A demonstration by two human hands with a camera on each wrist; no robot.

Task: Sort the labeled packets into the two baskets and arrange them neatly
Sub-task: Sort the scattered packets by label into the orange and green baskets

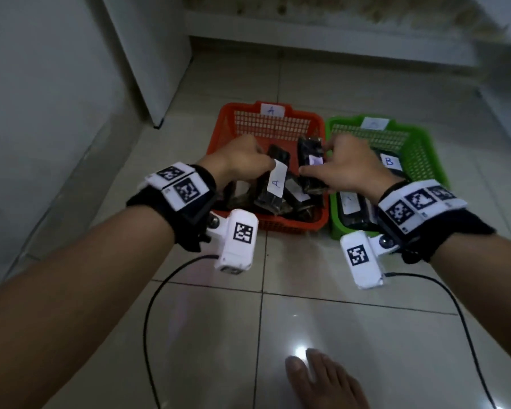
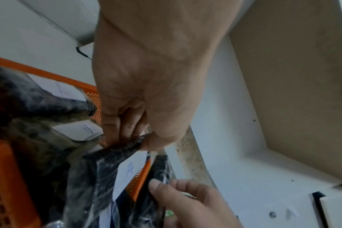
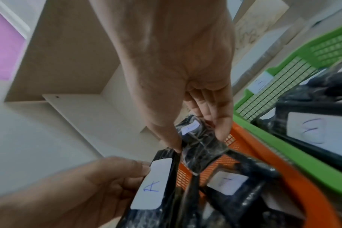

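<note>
Both hands are down in the orange plastic mesh basket tagged A, which sits on the tiled floor touching the green plastic mesh basket. The left hand has its grip pinched on the top edge of a dark glossy packet with a white A label — thumb against curled fingers. The right hand holds a second dark packet with a small white label, thumb and fingers closed on its sides. More dark labelled packets lie in both baskets — one in the green one reads B
</note>
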